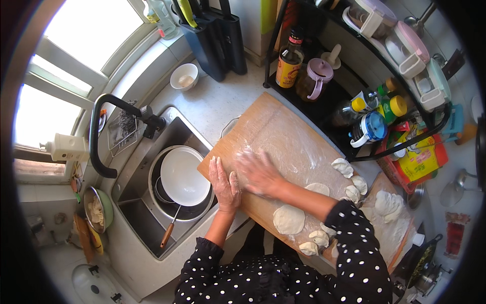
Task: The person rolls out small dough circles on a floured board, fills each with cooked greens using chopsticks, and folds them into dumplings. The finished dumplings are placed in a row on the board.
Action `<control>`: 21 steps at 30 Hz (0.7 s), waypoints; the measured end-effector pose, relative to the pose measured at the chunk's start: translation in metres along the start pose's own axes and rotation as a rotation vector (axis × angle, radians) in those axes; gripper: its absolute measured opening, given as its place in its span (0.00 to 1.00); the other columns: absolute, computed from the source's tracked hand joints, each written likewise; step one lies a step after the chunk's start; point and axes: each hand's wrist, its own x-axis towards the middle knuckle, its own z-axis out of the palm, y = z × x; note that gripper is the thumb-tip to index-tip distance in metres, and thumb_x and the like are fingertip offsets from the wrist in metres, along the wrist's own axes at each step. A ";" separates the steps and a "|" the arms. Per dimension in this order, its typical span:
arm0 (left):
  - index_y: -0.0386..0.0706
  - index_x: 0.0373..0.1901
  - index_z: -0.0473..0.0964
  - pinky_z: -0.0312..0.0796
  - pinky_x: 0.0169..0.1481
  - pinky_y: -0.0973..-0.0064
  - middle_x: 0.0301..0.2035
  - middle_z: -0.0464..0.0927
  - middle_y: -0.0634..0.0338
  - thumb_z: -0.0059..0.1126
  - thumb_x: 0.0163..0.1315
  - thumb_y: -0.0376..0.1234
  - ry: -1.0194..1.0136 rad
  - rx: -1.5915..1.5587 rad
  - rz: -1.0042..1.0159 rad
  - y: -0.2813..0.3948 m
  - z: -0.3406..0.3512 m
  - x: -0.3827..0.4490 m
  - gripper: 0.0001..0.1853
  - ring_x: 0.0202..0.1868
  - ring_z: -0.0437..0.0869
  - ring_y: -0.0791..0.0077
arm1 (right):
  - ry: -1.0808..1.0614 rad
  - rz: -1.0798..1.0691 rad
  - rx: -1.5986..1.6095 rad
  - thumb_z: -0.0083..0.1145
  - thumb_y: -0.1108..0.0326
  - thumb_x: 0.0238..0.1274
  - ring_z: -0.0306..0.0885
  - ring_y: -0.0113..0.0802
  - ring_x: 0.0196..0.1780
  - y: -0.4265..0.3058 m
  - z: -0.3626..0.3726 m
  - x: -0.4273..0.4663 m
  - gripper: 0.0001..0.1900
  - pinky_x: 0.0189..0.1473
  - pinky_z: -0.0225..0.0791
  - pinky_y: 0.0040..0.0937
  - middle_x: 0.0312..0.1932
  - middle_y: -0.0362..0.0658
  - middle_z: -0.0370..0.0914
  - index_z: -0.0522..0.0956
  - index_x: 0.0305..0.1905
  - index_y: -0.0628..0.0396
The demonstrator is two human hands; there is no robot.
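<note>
A floured wooden board lies across the counter and overlaps the sink's edge. My left hand rests flat on its left edge, dusted with flour, holding nothing. My right hand, blurred, is spread low over the floury surface just right of it; whatever is under the palm is hidden. A flat dough round lies below my right forearm, and another dough round is partly behind it. Folded dumplings sit along the board's right side, and more dumplings near its front edge.
Left is a steel sink with a white bowl in a pot, under a black faucet. A small bowl and a knife block stand behind. A black rack with bottles borders the right, beside a pile of dough.
</note>
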 end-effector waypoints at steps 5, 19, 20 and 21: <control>0.30 0.67 0.60 0.49 0.73 0.51 0.66 0.61 0.37 0.45 0.69 0.39 -0.008 0.123 0.041 0.006 0.004 0.001 0.30 0.69 0.60 0.42 | 0.121 0.301 -0.018 0.50 0.36 0.61 0.34 0.48 0.81 0.078 -0.020 -0.026 0.50 0.76 0.28 0.59 0.79 0.50 0.40 0.45 0.77 0.57; 0.39 0.69 0.62 0.42 0.74 0.47 0.69 0.56 0.40 0.45 0.69 0.50 -0.280 0.256 0.157 0.026 -0.002 -0.004 0.33 0.72 0.54 0.43 | 0.249 0.228 0.033 0.52 0.55 0.65 0.45 0.51 0.78 0.018 -0.010 -0.043 0.35 0.75 0.37 0.59 0.75 0.53 0.52 0.59 0.71 0.60; 0.42 0.69 0.62 0.41 0.74 0.46 0.70 0.55 0.41 0.46 0.68 0.51 -0.377 0.335 0.213 0.035 0.001 -0.007 0.33 0.72 0.54 0.44 | 0.258 0.362 0.007 0.53 0.54 0.65 0.43 0.52 0.78 0.035 -0.012 -0.058 0.36 0.75 0.35 0.59 0.76 0.54 0.50 0.57 0.72 0.60; 0.44 0.69 0.63 0.40 0.74 0.46 0.71 0.54 0.43 0.48 0.67 0.52 -0.475 0.414 0.275 0.044 0.004 -0.008 0.34 0.72 0.53 0.45 | 0.235 0.523 0.011 0.52 0.50 0.65 0.40 0.55 0.79 0.053 0.002 -0.066 0.40 0.75 0.32 0.59 0.77 0.55 0.45 0.51 0.74 0.60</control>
